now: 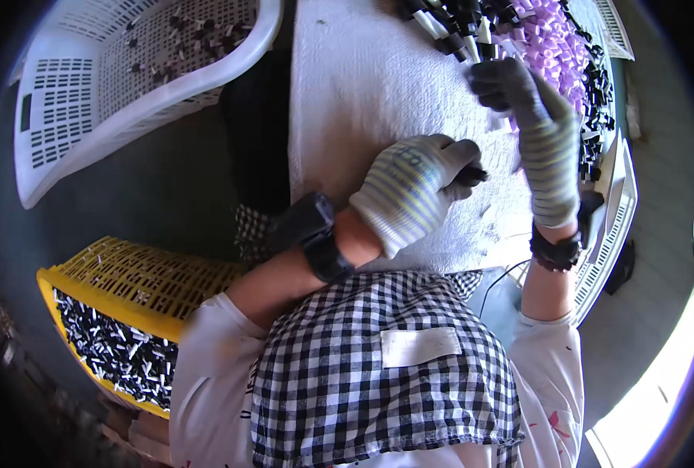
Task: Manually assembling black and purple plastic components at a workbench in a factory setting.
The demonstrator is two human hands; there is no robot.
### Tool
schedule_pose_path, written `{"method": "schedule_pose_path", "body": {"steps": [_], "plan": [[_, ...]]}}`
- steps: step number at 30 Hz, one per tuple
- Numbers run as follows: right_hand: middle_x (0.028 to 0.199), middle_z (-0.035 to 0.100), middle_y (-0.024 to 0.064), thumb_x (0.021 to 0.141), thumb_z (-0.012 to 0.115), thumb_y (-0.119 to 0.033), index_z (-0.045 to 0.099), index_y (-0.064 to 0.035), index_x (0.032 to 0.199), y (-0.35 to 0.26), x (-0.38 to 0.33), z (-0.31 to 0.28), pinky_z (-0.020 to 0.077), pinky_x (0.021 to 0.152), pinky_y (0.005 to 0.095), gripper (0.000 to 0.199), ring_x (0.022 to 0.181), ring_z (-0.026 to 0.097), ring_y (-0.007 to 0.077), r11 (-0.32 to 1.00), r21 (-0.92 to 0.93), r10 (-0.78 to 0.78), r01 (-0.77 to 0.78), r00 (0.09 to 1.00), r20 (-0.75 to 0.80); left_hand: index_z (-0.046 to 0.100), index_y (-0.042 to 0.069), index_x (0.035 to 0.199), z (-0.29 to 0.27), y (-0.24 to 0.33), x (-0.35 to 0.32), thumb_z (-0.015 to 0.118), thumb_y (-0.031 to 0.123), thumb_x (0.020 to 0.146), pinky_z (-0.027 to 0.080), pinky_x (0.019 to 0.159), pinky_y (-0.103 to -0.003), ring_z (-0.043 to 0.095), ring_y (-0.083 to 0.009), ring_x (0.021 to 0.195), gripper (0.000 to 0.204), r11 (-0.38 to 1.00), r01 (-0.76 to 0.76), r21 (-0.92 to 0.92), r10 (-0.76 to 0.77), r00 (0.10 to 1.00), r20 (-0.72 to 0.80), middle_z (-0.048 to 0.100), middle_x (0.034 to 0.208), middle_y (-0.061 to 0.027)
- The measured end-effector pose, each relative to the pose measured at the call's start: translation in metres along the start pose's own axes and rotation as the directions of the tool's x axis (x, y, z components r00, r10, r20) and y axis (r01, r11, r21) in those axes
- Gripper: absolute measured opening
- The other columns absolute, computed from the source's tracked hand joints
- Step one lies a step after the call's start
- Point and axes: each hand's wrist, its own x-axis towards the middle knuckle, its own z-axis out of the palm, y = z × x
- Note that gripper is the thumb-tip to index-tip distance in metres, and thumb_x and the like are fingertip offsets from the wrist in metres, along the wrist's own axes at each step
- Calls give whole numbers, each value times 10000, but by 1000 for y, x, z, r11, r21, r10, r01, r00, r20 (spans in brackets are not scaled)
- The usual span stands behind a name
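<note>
Both my hands wear knit gloves striped white and yellow, with dark grey fingers. My left hand (417,183) is over the middle of the white cloth-covered table (362,86), its fingers closed round a small black piece (478,175), mostly hidden by the fingertips. Farther right and away, my right hand (540,129) has its fingers curled at the near edge of the piles; what they hold, if anything, is hidden. Beyond those fingers lie black and white tube-like pieces (440,27). Beside them is a heap of small purple caps (553,43).
Black small parts (596,109) line the table's right side, next to a white basket (608,249). A large white basket (62,101) with scattered small pieces stands at far left. Near left, a yellow basket (128,292) holds many black and white pieces (113,343).
</note>
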Motion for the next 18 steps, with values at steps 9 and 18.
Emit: {"method": "schedule_pose_path", "body": {"steps": [9,18], "plan": [[982,791,19,970,735,-47,792,-52,1175,26,-39,-58,550,762,239,212,838,676,67,926,-338,111,-171,975,-192,679,64,1252,-7,7,-7,843,129,831,585,742,-437,726,-363,852,456,992,-55,117,56,998,3,728,975,-159],[1082,745,112,888,769,-85,777,-136,1149,53,-37,-51,583,825,418,265,912,723,340,605,-767,-162,213,976,143,720,76,1225,-32,24,-22,877,114,823,633,775,-362,769,-264,930,434,969,107,223,-105,994,-20,758,1082,-123]]}}
